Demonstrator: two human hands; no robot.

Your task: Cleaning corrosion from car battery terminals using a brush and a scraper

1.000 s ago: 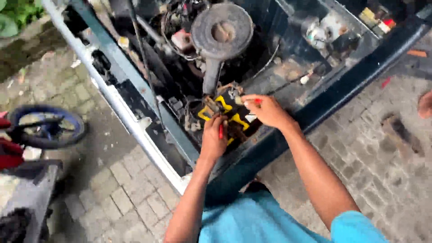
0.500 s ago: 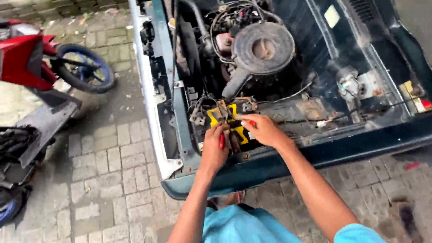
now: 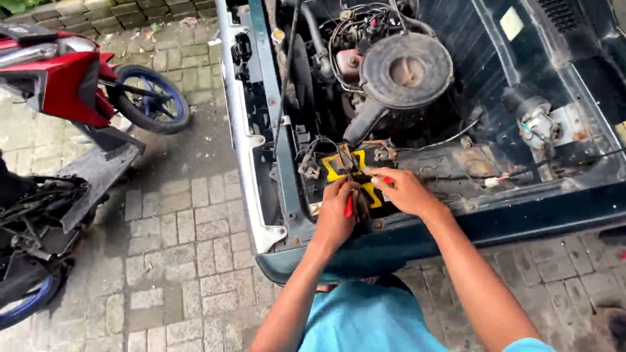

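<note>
With the battery seated in the front corner of the open engine bay, the left hand grips red-handled pliers on its top while the right hand pinches something red beside them, the fitting apparently unfinished.
</note>
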